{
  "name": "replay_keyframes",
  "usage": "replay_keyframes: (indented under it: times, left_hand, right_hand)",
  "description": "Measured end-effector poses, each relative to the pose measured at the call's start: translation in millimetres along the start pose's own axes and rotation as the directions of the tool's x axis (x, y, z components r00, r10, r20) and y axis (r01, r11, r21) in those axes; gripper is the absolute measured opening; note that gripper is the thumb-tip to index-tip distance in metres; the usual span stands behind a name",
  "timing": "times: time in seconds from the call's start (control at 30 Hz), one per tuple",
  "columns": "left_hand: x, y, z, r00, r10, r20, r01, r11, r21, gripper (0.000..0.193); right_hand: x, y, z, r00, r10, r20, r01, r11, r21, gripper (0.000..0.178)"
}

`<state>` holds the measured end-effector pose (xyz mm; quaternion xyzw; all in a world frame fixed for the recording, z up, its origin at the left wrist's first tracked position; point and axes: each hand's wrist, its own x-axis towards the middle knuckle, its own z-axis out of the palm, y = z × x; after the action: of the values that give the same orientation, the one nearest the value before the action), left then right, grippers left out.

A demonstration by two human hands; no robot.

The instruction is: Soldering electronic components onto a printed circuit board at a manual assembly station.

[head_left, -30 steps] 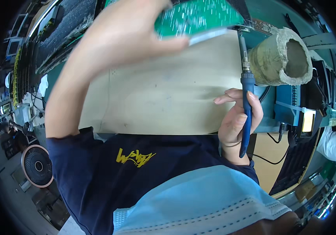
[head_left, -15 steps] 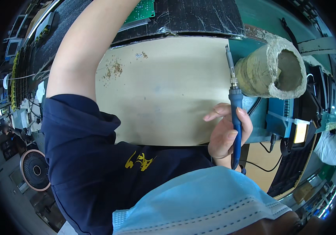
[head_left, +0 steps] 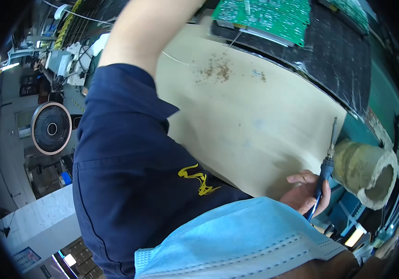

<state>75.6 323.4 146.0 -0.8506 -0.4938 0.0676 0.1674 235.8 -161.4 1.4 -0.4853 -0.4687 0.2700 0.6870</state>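
In my right hand (head_left: pixel 304 194) is a soldering iron (head_left: pixel 326 169) with a blue handle, its metal tip pointing up and away. The fingers wrap round the handle above the right part of a beige work sheet (head_left: pixel 236 144). My left forearm (head_left: pixel 146 32) stretches to the top edge, and the left hand lies outside the picture. To the right of that forearm, a green circuit board (head_left: pixel 267 18) full of small parts rests on a black surface (head_left: pixel 343 69).
A rough, hollow clay-like cylinder (head_left: pixel 364 169) lies right of the iron, near a blue box (head_left: pixel 346 209). Brown specks (head_left: pixel 218 69) dot the far part of the sheet. A second green board (head_left: pixel 350 11) sits at the far right. A round fan (head_left: pixel 51 128) stands at left.
The view has turned and shifted left, so the sheet slants and more of the circuit board shows. My right hand still grips the iron; the left arm still reaches past the top edge.
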Motion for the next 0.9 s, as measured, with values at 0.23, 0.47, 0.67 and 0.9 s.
replay_keyframes:
  times: [0.23,0.47,0.67,0.9]
  left_hand:
    - [-105.1,-230.0,86.5,0.830,-0.553,0.070,0.555,0.832,-0.005,0.052]
    - [-138.8,-271.1,167.0,0.637,-0.768,0.056,0.764,0.640,0.088,0.077]
    - [-113.9,-273.8,184.6,0.673,-0.736,0.072,0.717,0.674,0.179,0.065]
    - [-122.1,-332.9,206.3,0.895,-0.442,-0.058,0.445,0.892,0.083,0.038]
  right_hand:
    - [7.6,4.5,2.1,0.989,-0.086,0.122,0.102,0.987,-0.126,0.044]
    - [15.7,4.3,15.4,0.992,-0.065,0.106,0.096,0.942,-0.321,0.043]
    - [18.2,6.1,19.7,0.985,-0.103,0.135,0.146,0.918,-0.368,0.043]
    - [11.9,4.9,19.4,0.995,-0.072,0.062,0.089,0.935,-0.344,0.046]
